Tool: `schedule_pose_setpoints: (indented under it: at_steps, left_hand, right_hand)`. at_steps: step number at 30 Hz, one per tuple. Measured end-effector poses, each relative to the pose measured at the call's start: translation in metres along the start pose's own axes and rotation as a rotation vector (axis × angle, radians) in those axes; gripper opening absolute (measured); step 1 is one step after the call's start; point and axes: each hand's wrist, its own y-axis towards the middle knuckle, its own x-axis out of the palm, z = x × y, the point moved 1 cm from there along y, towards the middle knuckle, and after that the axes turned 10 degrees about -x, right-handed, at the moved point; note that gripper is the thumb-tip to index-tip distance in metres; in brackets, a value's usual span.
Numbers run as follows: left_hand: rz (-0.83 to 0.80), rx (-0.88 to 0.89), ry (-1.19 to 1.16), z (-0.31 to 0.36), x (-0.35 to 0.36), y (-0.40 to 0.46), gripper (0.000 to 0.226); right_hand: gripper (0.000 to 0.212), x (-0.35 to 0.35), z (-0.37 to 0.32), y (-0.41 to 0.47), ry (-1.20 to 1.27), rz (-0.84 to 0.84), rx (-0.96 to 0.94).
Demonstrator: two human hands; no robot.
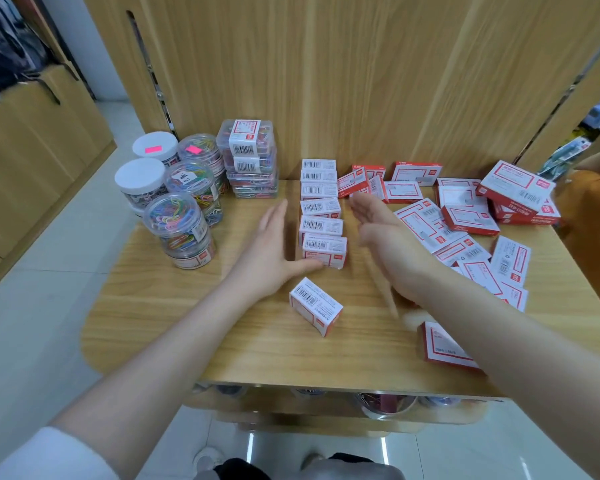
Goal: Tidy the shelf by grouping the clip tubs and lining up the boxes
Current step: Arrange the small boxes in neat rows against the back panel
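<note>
A straight row of several small red-and-white boxes (321, 206) runs from the back wall toward me on the wooden shelf (194, 327). My left hand (274, 251) lies flat on the row's left side, its thumb touching the nearest box (325, 250). My right hand (378, 230) is held flat and upright on the row's right side, blurred. One loose box (315, 305) lies askew in front of the row. Round clip tubs (177, 206) and stacked rectangular clip tubs (250, 157) stand grouped at the left.
Several flat red-and-white boxes (465, 220) lie scattered over the shelf's right half, some stacked at the far right (520, 195). Another box (444, 344) sits near the front right edge. A wooden back panel (361, 81) closes the rear. Lower shelves show below the front edge.
</note>
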Motion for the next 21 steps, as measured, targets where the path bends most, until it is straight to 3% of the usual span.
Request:
schedule_pose_setpoints:
  at_steps: [2,5,7,11,19,21]
  left_hand:
    - [-0.021,-0.018,-0.048,0.001,0.003,0.005,0.112]
    - [-0.076,-0.024,-0.167,0.006,0.007,0.012,0.114]
    - [-0.131,-0.025,-0.259,0.01,0.007,0.013,0.106]
    - [-0.222,0.072,-0.388,0.017,0.004,0.015,0.077]
    - [-0.34,0.096,-0.467,0.017,0.0,0.018,0.081]
    - [-0.362,0.089,-0.473,0.013,0.001,0.018,0.083]
  right_hand:
    - [0.084,0.007,0.0,0.003,0.168,-0.014,0.011]
    - [0.065,0.021,0.005,0.011,0.32,-0.005,0.006]
    - [0.073,0.027,0.01,0.018,0.395,0.028,0.033]
    - [0.081,0.032,0.012,0.029,0.394,0.076,0.031]
    - [0.072,0.039,0.009,0.031,0.459,0.037,0.012]
    - [0.078,0.034,0.003,0.023,0.194,0.01,-0.062]
